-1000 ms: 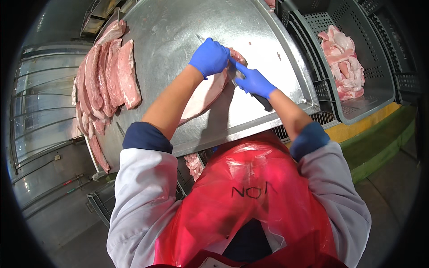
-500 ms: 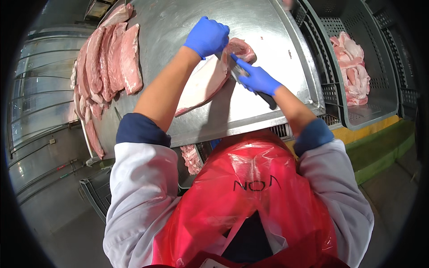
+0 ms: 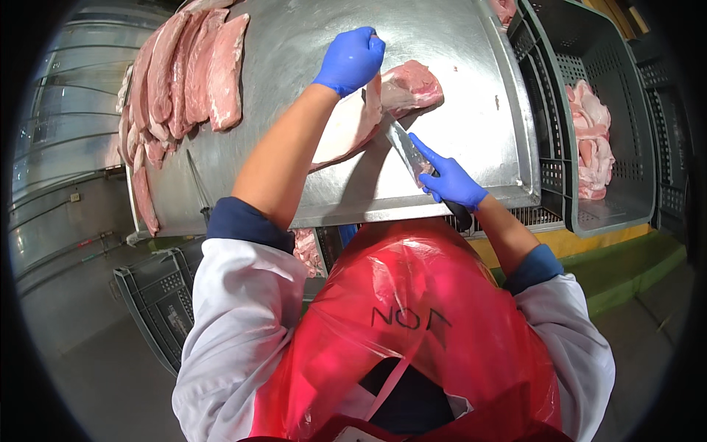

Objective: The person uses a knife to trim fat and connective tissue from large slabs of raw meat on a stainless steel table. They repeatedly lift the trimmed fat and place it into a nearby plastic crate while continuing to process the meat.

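Meat slab [image 3: 350, 130], long and pink with a pale fatty face, lies on the silver metal worktop [image 3: 486, 158], between the two blue-gloved hands. The left hand [image 3: 350, 60] is closed in a fist at the slab's far side, gripping a raised flap of it; the thick pink end lies just right of that fist. The right hand [image 3: 455, 182], nearer the body, wraps the black handle of a steel-bladed knife [image 3: 404, 151], whose tip end reaches the slab. Long pink meat strips [image 3: 199, 70] lie well apart, leftward.
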A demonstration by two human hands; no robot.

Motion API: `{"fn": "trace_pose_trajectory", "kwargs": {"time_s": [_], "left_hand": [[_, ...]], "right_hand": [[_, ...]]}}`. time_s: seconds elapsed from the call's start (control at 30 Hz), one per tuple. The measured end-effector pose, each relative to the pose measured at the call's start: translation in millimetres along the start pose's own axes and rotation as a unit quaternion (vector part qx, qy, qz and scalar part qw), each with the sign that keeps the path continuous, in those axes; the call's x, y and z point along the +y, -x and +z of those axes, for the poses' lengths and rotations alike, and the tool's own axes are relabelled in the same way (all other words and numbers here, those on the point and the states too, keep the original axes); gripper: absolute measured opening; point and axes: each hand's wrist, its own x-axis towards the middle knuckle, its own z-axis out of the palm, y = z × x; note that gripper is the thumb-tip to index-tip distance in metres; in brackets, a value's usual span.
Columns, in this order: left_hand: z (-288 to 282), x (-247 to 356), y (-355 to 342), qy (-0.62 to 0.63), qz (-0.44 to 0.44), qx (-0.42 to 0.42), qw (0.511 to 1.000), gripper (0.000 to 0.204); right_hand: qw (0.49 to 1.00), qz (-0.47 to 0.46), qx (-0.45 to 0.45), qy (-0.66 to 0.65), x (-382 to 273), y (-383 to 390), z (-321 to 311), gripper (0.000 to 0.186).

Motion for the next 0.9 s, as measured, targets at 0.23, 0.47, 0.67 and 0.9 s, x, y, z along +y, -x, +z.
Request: {"fn": "trace_pose_trajectory", "kwargs": {"time_s": [0.23, 0.47, 0.67, 0.9], "left_hand": [[-18.2, 13.3, -4.6, 0.190, -0.063, -0.024, 0.979, 0.033], [-38.1, -6.5, 12.0, 0.308, -0.056, -0.016, 0.950, 0.025], [-73.2, 20.3, 22.0, 0.225, -0.077, 0.073, 0.969, 0.034], [-93.5, 44.5, 39.8, 0.322, 0.027, 0.079, 0.943, 0.035]], "right_hand": [[0.998, -0.025, 0.034, 0.046, -34.3, -70.6, 5.0, 0.079], [0.999, -0.023, -0.006, 0.042, -26.9, -49.9, 29.8, 0.084], [0.996, -0.037, 0.012, 0.078, -19.2, -54.4, 64.4, 0.083], [0.995, -0.045, 0.047, 0.071, -53.2, -120.7, 85.0, 0.081]]}}
